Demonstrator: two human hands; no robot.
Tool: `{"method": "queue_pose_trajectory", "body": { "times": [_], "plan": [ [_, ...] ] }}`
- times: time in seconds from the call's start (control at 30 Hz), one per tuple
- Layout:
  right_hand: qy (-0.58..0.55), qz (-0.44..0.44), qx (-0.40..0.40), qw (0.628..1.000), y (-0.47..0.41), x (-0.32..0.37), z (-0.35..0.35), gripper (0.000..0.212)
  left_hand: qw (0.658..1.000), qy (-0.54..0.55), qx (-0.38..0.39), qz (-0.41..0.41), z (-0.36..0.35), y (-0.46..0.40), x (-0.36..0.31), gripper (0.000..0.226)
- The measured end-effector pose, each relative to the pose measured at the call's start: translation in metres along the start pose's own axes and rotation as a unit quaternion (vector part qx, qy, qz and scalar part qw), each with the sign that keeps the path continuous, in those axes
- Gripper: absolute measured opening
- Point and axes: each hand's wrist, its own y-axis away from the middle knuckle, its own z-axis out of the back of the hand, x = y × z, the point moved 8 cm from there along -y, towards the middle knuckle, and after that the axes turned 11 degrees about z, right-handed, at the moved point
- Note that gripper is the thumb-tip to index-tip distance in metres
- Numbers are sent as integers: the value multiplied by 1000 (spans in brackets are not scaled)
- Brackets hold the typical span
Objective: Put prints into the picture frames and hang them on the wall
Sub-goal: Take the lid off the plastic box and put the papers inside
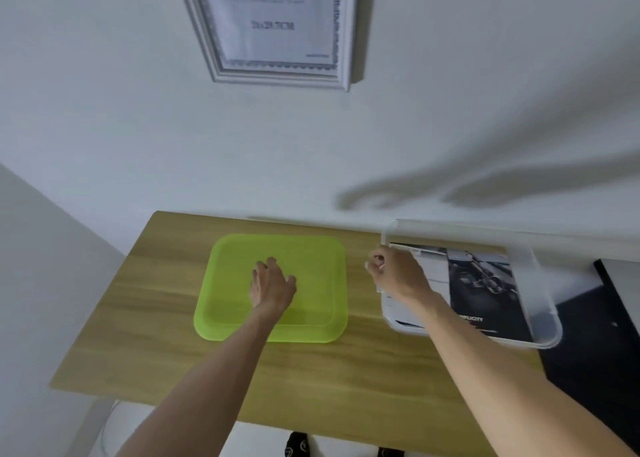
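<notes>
Left hand (272,283) flat on the green tray (221,318), fingers spread and fairly straight, holding nothing, probably steadying the body or simply resting while the other hand works. Right hand (398,273) at the near-left corner of the clear bin (540,304), fingers curled; seemingly pinching the top edge of a print or the bin's rim there (too blurred to say which, so grip not certain). Prints (485,283) stacked inside the clear bin, top sheet dark with a pale strip on its left side, lying flat and partly under the right wrist. Stack kept in the bin presumably so that sheets stay together and can be lifted one at a time from the corner. Taking the green tray as the landmark: clear bin to its right, with a bare strip of table (138,318) between; right hand between tray and bin, touching the bin side; left hand on the tray's middle, well apart from the prints. White picture frame (221,69) already on the wall (104,110), above the tray and farther back, with a paper sheet inside it. No empty frame visible on the table, so next step judged to be lifting a print out of the bin.
</notes>
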Motion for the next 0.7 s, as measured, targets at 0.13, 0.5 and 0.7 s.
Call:
{"method": "queue_pose_trajectory", "body": {
  "times": [0.13, 0.5, 0.7],
  "plan": [
    [3, -54, 92, 994, 7, 24, -77, 43, 996, -49, 17, 78, 18, -29, 80, 67],
    [-195, -252, 79, 945, 15, 7, -135, 56, 973, 63, 93, 202, 21, -69, 158, 85],
    [-142, -260, 103, 950, 16, 1, -121, 65, 930, 198, 147, 272, 15, -83, 194, 77]
  ]
}}
